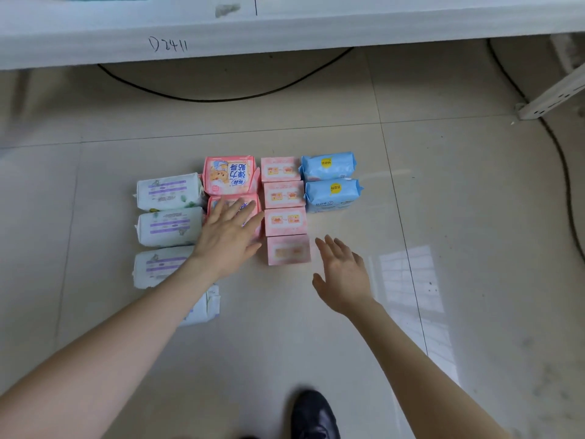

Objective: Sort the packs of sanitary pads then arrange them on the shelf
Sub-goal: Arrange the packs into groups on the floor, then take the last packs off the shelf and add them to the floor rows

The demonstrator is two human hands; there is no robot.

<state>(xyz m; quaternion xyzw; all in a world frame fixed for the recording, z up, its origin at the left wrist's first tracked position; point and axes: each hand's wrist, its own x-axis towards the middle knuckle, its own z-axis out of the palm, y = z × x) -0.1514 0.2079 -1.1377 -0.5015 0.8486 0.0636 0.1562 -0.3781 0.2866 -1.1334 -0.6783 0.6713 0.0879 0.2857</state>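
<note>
Your left hand [228,231], fingers spread, presses flat on a soft pink pack [235,198] just left of the stiff pink boxes [285,221], probably squaring its row, while your right hand [343,277], fingers loosely splayed, hovers just right of them, seemingly untouching; pillowy white packs [169,226] lie farther left, glossy blue packs [330,182] right.

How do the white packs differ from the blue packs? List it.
The white packs carry purple stripes; the blue packs carry yellow labels. The white packs form the leftmost column, the blue packs the rightmost. The white packs number four, two partly under the left arm; the blue packs number two, fully in view. Both lie on the tiled floor.
</note>
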